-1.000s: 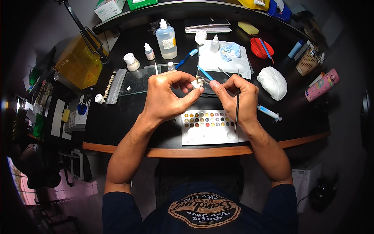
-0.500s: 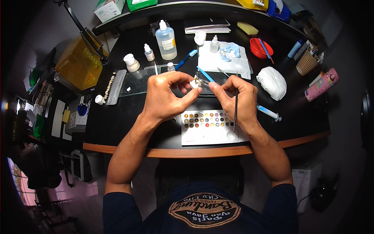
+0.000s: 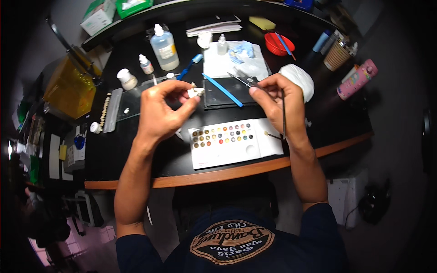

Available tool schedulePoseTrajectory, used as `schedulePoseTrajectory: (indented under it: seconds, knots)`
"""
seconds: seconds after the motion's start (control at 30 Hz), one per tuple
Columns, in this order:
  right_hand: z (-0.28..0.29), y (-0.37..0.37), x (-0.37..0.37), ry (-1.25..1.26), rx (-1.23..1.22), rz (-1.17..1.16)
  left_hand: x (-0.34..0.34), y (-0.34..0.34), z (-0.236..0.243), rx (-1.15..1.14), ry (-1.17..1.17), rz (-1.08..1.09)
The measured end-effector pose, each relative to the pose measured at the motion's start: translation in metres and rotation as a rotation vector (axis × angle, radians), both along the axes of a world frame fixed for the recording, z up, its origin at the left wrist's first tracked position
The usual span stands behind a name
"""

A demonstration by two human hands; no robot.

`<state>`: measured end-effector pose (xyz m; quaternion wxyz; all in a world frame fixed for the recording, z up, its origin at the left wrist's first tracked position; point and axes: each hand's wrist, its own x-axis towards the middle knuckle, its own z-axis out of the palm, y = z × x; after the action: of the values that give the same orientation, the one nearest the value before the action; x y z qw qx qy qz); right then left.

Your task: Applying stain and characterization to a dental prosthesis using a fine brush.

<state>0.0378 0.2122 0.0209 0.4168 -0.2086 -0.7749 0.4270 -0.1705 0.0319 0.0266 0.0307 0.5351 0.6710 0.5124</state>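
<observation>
My left hand (image 3: 159,111) pinches a small white dental model (image 3: 195,92) between thumb and fingertips, above the desk. To its right, my right hand (image 3: 284,104) has its fingers closed on metal tweezers (image 3: 246,81) and a thin dark brush (image 3: 283,123); the tweezers' tips point up and left, apart from the model. A light-blue stick (image 3: 222,88) lies across a dark slab (image 3: 214,100) between the hands. Below them sits a white palette (image 3: 218,157) with rows of coloured wells, partly under my right hand's brush.
Behind are several bottles (image 3: 165,52), a toothbrush (image 3: 185,69), white tissue (image 3: 211,66), a red bowl (image 3: 280,49) and a white bundle (image 3: 302,82). At left are a glass slab (image 3: 139,107) and tooth strip (image 3: 105,113); at right, a pink bottle (image 3: 357,82).
The view has shifted, so the desk appears further left. My right hand with the tweezers has moved away from the dental model, opening a gap; my left hand still holds the model.
</observation>
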Motion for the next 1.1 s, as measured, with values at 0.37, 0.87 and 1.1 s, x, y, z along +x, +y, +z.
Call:
schedulePoseTrajectory:
  seconds: [0.37, 0.87, 1.1]
  knots:
    - [-0.020, -0.023, 0.148, -0.510, 0.222, -0.412, -0.004, 0.000, 0.004, -0.096, -0.367, -0.241]
    - [-0.029, -0.018, 0.122, -0.405, 0.530, -0.393, -0.009, 0.001, 0.002, -0.131, -0.458, -0.268]
    - [-0.039, -0.075, 0.090, 0.175, -0.225, 0.027, -0.008, -0.003, 0.000, -0.156, -0.403, -0.291]
